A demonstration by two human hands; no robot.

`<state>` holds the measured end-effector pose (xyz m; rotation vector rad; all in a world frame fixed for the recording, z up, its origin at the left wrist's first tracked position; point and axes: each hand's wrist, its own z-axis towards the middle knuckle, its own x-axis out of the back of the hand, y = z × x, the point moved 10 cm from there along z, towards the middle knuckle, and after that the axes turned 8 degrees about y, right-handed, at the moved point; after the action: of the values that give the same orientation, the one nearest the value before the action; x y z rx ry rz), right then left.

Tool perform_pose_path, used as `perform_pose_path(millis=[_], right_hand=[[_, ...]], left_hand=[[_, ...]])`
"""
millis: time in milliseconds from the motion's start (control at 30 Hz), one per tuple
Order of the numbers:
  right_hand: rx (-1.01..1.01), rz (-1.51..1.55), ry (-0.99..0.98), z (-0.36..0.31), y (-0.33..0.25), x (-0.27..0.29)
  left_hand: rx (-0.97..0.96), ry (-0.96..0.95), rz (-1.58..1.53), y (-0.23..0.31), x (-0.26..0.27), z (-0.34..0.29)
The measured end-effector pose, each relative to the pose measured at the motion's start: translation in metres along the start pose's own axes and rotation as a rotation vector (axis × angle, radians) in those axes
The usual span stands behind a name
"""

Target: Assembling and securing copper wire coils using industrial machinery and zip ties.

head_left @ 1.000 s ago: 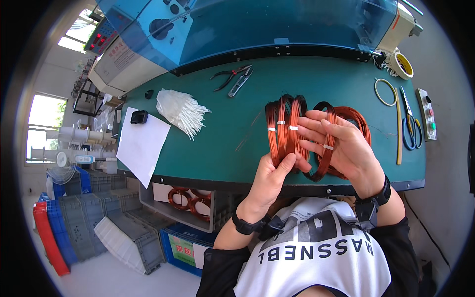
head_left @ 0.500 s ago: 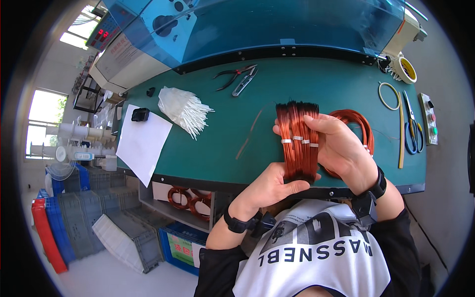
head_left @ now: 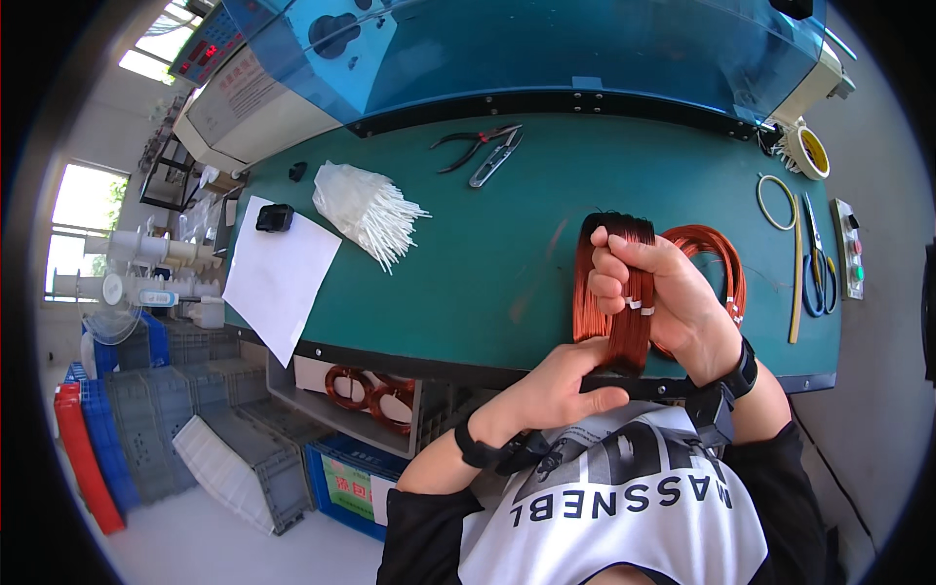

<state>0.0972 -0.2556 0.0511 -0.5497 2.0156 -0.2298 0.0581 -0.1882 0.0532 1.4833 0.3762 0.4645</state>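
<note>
A bundle of flattened copper wire coils (head_left: 591, 297) stands upright over the front of the table, dark at its upper end and tied with small white bands. My right hand (head_left: 682, 302) wraps round the bundle, its fingers curled across the upper part. Lower down, my left hand (head_left: 564, 385) holds the bottom end, thumb stretched out and the other fingers partly hidden by the coils. Behind my right hand, a loose round coil of copper wire (head_left: 723, 249) lies on the green table.
Pliers (head_left: 478, 146) and a small cutter (head_left: 497, 159) lie near the blue-covered machine (head_left: 585, 58). Left are white ties in a bag (head_left: 366, 210) and a paper sheet (head_left: 283, 283). Scissors (head_left: 817, 263) and a button box (head_left: 851, 249) sit right. More coils (head_left: 366, 395) fill a drawer below.
The coil bundle has shifted slightly right and turned. My right hand's fingers, earlier mostly behind the coils, now curl across their front. My left thumb has come off the bundle.
</note>
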Motion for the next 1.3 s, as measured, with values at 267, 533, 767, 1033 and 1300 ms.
perform_pose_path(millis=[267, 533, 767, 1033, 1300], right_hand=[[-0.008, -0.114, -0.052, -0.011, 0.019, -0.015], [-0.024, -0.182, -0.048, -0.017, 0.016, -0.015], [-0.221, -0.189, -0.425, -0.047, 0.028, -0.055], [0.434, -0.457, 0.18, -0.019, -0.04, 0.092], [0.474, -0.618, 0.43, -0.002, -0.039, 0.083]], left_hand=[[-0.14, 0.821, 0.796, 0.038, 0.101, 0.001], [0.222, 0.398, -0.748, -0.034, 0.057, 0.014], [0.169, 0.363, -0.829, -0.037, 0.049, 0.043], [0.487, 0.319, -0.493, -0.071, 0.038, 0.06], [0.546, 0.429, -0.393, -0.08, 0.04, 0.065]])
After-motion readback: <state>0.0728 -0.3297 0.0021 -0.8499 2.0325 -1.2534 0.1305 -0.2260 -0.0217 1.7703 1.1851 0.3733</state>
